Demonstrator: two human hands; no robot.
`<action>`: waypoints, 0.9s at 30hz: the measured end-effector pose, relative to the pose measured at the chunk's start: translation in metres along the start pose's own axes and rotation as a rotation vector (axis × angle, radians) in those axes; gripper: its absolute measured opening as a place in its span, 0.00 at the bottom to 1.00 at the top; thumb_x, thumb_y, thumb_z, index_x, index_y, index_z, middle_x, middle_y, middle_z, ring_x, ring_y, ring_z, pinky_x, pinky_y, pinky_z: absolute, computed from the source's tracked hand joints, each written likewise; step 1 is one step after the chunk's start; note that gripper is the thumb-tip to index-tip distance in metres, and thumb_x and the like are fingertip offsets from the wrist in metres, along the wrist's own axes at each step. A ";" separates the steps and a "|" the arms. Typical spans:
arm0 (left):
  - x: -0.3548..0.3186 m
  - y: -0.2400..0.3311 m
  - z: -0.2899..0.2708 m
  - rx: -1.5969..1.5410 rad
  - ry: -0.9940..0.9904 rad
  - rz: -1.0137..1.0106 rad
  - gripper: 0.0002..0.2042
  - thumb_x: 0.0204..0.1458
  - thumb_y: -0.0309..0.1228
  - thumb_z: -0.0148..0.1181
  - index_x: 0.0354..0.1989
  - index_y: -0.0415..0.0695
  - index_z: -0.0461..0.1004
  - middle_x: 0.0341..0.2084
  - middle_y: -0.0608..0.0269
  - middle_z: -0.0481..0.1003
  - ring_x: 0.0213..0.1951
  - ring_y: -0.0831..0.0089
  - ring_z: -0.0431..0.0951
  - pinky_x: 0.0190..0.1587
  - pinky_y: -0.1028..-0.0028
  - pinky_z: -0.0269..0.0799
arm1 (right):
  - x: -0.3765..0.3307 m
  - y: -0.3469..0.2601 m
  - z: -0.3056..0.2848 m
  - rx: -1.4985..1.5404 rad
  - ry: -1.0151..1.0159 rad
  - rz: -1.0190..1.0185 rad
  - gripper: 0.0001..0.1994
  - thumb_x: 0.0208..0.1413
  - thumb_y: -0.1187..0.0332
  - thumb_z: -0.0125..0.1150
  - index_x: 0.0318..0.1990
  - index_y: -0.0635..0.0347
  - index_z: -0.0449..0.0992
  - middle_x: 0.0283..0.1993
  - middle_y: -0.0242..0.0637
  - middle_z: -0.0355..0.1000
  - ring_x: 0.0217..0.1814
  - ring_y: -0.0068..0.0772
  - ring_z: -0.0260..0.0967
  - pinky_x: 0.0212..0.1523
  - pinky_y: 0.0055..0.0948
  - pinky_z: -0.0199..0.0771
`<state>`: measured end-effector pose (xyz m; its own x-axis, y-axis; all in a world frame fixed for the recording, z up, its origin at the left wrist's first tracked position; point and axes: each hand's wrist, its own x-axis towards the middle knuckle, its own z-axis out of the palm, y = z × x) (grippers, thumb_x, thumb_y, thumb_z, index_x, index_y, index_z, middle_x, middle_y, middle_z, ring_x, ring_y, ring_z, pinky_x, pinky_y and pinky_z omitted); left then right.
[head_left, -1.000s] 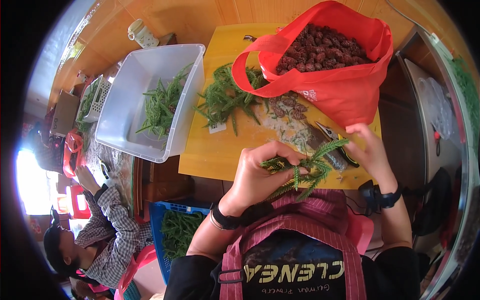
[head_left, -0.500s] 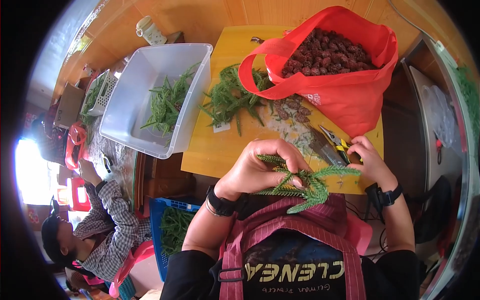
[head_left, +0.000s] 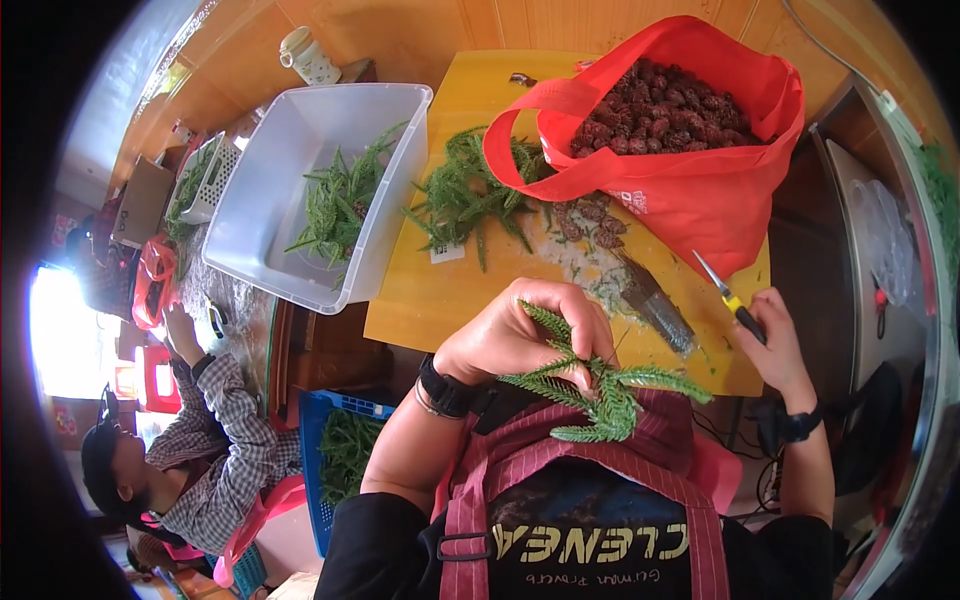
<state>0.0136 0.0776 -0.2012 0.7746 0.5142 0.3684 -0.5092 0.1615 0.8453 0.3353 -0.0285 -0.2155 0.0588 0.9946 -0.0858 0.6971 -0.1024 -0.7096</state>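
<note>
My left hand (head_left: 530,335) is closed, pinching a sprig of green artificial pine (head_left: 615,405) in front of my apron. The sprig's needled tips fan out below and to the right of the fingers. At the table's right edge, my right hand (head_left: 778,345) grips needle-nose pliers (head_left: 738,305) by their yellow and black handles. Their grey jaws point up and left, toward the red bag (head_left: 690,205). That bag stands full of brown pine cones (head_left: 655,110). A few loose cones (head_left: 600,225) lie beside it, above a long dark bundle (head_left: 655,305) whose kind I cannot make out.
A pile of pine sprigs (head_left: 475,190) lies on the yellow tabletop (head_left: 415,310). Left of it stands a clear plastic bin (head_left: 250,150) with more sprigs inside. A blue crate (head_left: 313,440) of greenery stands lower left. A person in a checked shirt (head_left: 235,415) works at far left.
My right hand has picked the pliers up off the table and drawn them to the right. My left hand still holds the sprig, which has turned slightly.
</note>
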 end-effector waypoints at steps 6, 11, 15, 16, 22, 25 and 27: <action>0.005 -0.004 0.003 -0.096 -0.073 -0.045 0.10 0.39 0.22 0.68 0.24 0.41 0.70 0.23 0.51 0.76 0.30 0.59 0.75 0.33 0.65 0.69 | -0.010 -0.053 -0.023 0.122 -0.124 -0.222 0.12 0.39 0.73 0.61 0.21 0.62 0.61 0.30 0.41 0.69 0.36 0.41 0.68 0.36 0.27 0.65; 0.006 -0.008 0.004 -0.159 -0.095 -0.047 0.10 0.38 0.22 0.69 0.23 0.40 0.70 0.23 0.51 0.76 0.29 0.59 0.75 0.33 0.65 0.69 | 0.000 -0.073 -0.017 0.092 -0.256 -0.490 0.13 0.35 0.72 0.66 0.20 0.61 0.63 0.26 0.38 0.71 0.45 0.49 0.71 0.39 0.34 0.71; 0.004 -0.009 0.005 -0.196 -0.120 -0.077 0.10 0.38 0.23 0.69 0.23 0.40 0.71 0.23 0.52 0.76 0.29 0.59 0.75 0.33 0.66 0.69 | 0.007 -0.081 -0.014 0.091 -0.277 -0.568 0.12 0.34 0.72 0.67 0.21 0.60 0.67 0.26 0.37 0.71 0.45 0.49 0.71 0.39 0.36 0.71; 0.004 -0.010 0.004 -0.206 -0.128 -0.092 0.10 0.38 0.23 0.70 0.23 0.40 0.71 0.22 0.53 0.76 0.29 0.60 0.75 0.33 0.66 0.68 | 0.009 -0.083 -0.013 0.071 -0.278 -0.615 0.11 0.34 0.72 0.68 0.22 0.60 0.67 0.26 0.36 0.71 0.45 0.48 0.71 0.38 0.36 0.71; 0.002 -0.011 0.003 -0.239 -0.164 -0.193 0.10 0.37 0.24 0.71 0.23 0.41 0.72 0.22 0.56 0.75 0.30 0.62 0.74 0.34 0.66 0.68 | 0.016 -0.091 -0.010 0.020 -0.273 -0.741 0.11 0.32 0.73 0.68 0.21 0.59 0.68 0.25 0.34 0.70 0.44 0.46 0.71 0.37 0.34 0.72; 0.000 -0.012 0.002 -0.249 -0.172 -0.224 0.10 0.37 0.23 0.71 0.23 0.41 0.72 0.22 0.57 0.75 0.30 0.62 0.74 0.35 0.66 0.68 | 0.018 -0.092 -0.010 -0.001 -0.270 -0.757 0.11 0.32 0.74 0.68 0.20 0.58 0.68 0.24 0.33 0.70 0.43 0.45 0.72 0.36 0.34 0.72; -0.002 -0.017 0.000 -0.256 -0.210 -0.201 0.11 0.38 0.22 0.70 0.25 0.40 0.70 0.24 0.57 0.74 0.30 0.67 0.73 0.34 0.70 0.69 | 0.017 -0.093 -0.009 -0.010 -0.266 -0.765 0.11 0.31 0.74 0.68 0.19 0.58 0.67 0.23 0.33 0.69 0.42 0.45 0.72 0.35 0.34 0.71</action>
<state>0.0206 0.0744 -0.2161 0.9150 0.2714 0.2984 -0.3957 0.4600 0.7949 0.2779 -0.0014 -0.1441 -0.6081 0.7514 0.2562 0.4819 0.6059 -0.6330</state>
